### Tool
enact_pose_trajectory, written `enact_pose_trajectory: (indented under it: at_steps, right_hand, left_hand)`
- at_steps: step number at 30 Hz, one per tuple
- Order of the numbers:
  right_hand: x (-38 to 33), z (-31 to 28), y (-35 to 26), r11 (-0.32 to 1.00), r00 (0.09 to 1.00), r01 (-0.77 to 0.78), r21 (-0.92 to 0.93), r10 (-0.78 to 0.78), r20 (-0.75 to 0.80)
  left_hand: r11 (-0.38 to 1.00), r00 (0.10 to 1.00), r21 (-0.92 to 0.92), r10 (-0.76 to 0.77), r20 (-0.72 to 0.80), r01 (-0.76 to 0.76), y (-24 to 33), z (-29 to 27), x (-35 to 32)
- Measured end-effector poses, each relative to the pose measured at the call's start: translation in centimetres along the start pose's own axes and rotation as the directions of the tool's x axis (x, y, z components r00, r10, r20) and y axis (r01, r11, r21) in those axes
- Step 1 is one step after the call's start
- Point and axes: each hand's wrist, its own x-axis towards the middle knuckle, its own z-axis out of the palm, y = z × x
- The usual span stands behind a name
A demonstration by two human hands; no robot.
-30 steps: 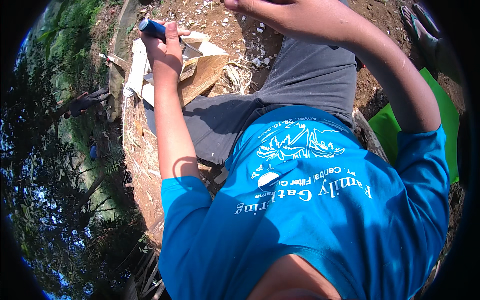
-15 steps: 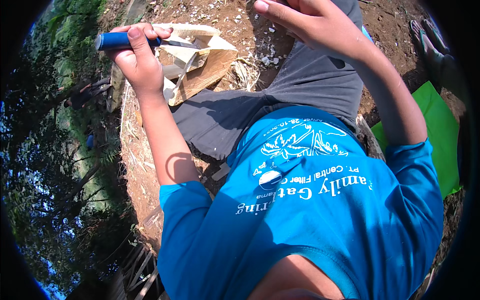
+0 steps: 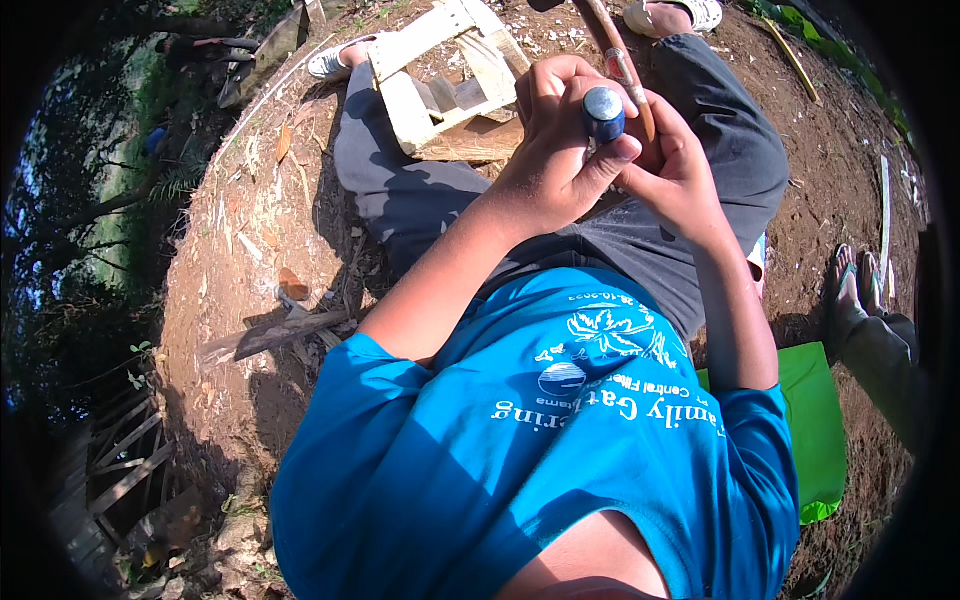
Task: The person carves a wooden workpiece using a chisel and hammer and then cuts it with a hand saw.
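Note:
My left hand [image 3: 548, 165] is closed around the blue handle of a chisel [image 3: 604, 113]. The handle's round metal end points up at me, and the blade is hidden beneath my hands. Right beside it, my right hand [image 3: 675, 165] grips the wooden shaft of a hammer [image 3: 618, 62]; part of its dark head shows at the top edge. My two hands are close together, apparently touching, above my lap. To their left, between my legs, lies a pale, roughly cut wooden piece [image 3: 418, 118] with an open middle and several slanting sides.
Brown soil strewn with wood chips surrounds my outstretched legs. A bright green sheet or bag [image 3: 808, 430] lies at my right. Beyond it are another person's feet in flip-flops [image 3: 858, 280]. Sticks and a wood scrap [image 3: 290, 330] lie on the left, with dark foliage farther out.
My left hand has lifted the chisel off the wooden piece and come right, beside my right hand. The hammer now shows in my right hand. My view has shifted, showing both feet.

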Motion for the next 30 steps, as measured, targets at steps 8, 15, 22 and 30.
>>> enact_pose_trajectory:
  at_steps: [8, 15, 22, 30]
  right_hand:
    - [1.7, -1.7, -1.5, 0.99, 0.977, 0.057, -0.128, -0.082, -0.196]
    - [1.7, -4.4, -4.0, 0.946, 0.834, 0.088, -0.311, -0.241, -0.497]
    - [1.5, -4.3, -5.7, 0.961, 0.756, 0.063, -0.268, -0.222, -0.615]
    - [0.9, -4.8, -5.8, 0.966, 0.711, 0.073, -0.248, -0.225, -0.667]
  left_hand:
    - [0.707, 0.764, 0.368, -0.384, -0.518, 0.604, -6.2, -6.4, -10.9]
    - [0.499, 0.648, 0.539, -0.752, -0.121, 0.679, -10.1, -9.4, -12.5]
    - [0.712, 0.657, -0.391, -0.696, -0.289, 0.583, -16.0, -5.6, -10.4]
    - [0.739, 0.673, -0.501, -0.65, -0.353, 0.45, -17.5, -4.8, -6.2]
